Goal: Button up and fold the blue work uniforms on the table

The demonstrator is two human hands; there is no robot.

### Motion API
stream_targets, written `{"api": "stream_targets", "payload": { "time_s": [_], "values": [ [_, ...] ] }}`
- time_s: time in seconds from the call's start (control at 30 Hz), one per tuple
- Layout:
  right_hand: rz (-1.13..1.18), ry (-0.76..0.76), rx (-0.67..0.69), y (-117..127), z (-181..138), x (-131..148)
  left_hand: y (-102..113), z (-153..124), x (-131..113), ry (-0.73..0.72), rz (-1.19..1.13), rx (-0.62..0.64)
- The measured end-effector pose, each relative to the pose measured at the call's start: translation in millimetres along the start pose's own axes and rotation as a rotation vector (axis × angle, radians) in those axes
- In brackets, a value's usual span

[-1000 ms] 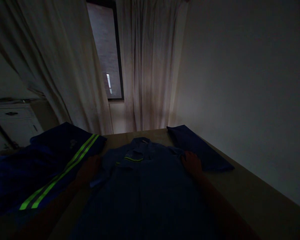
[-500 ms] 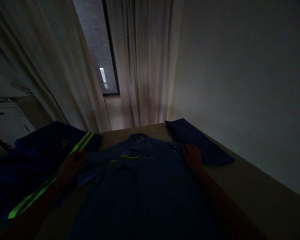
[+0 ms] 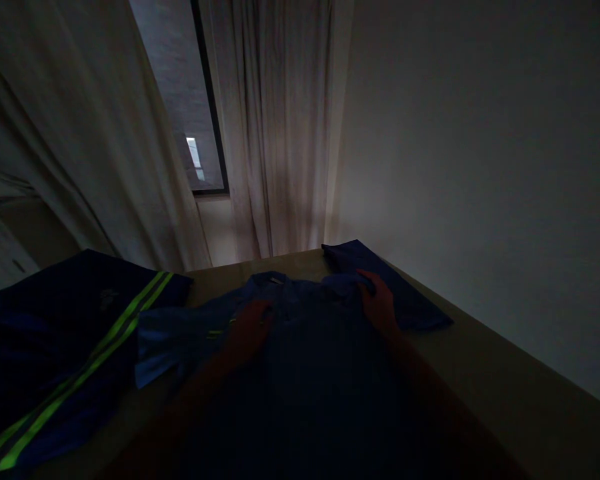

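Note:
A blue short-sleeved work shirt (image 3: 305, 373) lies spread on the table, its collar at the far end. My right hand (image 3: 379, 303) is closed on the shirt at its right shoulder and sleeve, where the cloth is bunched and slightly raised. My left hand (image 3: 250, 328) is over the shirt's chest, by the pocket with yellow-green trim. Motion and dim light smear its fingers, and whether they grip cloth is unclear. The shirt's left sleeve lies spread out flat, beyond my left hand.
To the left lies a dark blue garment (image 3: 75, 333) with bright yellow-green stripes. A folded dark blue cloth (image 3: 410, 303) rests at the right on the tan table (image 3: 485, 373). Curtains (image 3: 280, 133) and a window stand behind; a pale wall (image 3: 470, 167) runs along the right.
My left hand has moved right, from the left sleeve to the chest. My right hand has lifted the right sleeve's cloth a little. The view has shifted slightly right.

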State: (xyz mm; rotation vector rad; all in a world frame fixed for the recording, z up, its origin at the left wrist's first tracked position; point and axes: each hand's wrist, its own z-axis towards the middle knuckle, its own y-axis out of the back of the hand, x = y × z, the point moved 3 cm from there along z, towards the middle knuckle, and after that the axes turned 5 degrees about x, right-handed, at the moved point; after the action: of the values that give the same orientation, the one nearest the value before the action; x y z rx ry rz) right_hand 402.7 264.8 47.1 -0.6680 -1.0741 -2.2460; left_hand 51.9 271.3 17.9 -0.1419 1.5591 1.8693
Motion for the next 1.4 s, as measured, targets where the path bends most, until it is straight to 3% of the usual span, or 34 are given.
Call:
{"api": "stream_targets", "payload": {
  "time_s": [0.1,0.2,0.3,0.43,0.53,0.6,0.67,0.73,0.83,0.97,1.1,1.2,1.3,1.4],
  "values": [
    [0.110,0.227,0.098,-3.4,-1.4,40.0,-37.8,20.9,-46.1,-0.011,-0.099,-0.020],
    [0.156,0.382,0.288,-11.7,-7.8,68.8,-59.0,30.7,-68.1,-0.030,-0.158,-0.064],
    [0.099,0.349,0.501,-20.6,-15.4,71.0,-71.9,26.2,-69.1,-0.099,-0.132,-0.014],
    [-0.174,0.133,0.737,-30.3,-27.0,51.6,-80.8,15.0,-57.2,-0.159,-0.076,0.096],
    [-0.209,0.211,0.911,-35.4,-36.0,58.4,-81.9,14.0,-49.9,-0.114,-0.137,0.069],
    [-0.078,0.303,1.008,-36.2,-39.7,72.5,-82.4,14.9,-48.4,-0.082,-0.154,0.067],
    [0.030,0.300,1.036,-34.9,-39.4,82.4,-82.2,14.9,-49.4,-0.077,-0.165,0.075],
    [-0.014,0.207,0.966,-33.0,-35.3,82.1,-80.8,13.4,-52.3,-0.108,-0.174,0.081],
    [-0.348,0.022,0.796,-30.0,-29.7,67.6,-78.5,10.4,-56.7,-0.152,-0.126,0.106],
    [-0.654,-0.143,0.850,-32.0,-34.4,53.3,-77.0,9.4,-58.8,-0.140,-0.076,0.120],
    [-0.668,-0.084,0.913,-36.2,-38.6,57.6,-76.8,9.6,-58.9,-0.143,-0.073,0.110],
    [-0.616,0.029,0.854,-33.9,-28.9,57.1,-76.1,9.0,-59.3,-0.143,-0.077,0.104],
    [-0.371,0.033,0.571,-13.4,-4.0,36.6,-74.4,8.1,-60.7,-0.144,-0.105,0.110],
    [-0.171,-0.227,0.069,27.8,18.6,-13.0,-71.8,7.4,-61.5,-0.145,-0.136,0.066]
  ]
}}
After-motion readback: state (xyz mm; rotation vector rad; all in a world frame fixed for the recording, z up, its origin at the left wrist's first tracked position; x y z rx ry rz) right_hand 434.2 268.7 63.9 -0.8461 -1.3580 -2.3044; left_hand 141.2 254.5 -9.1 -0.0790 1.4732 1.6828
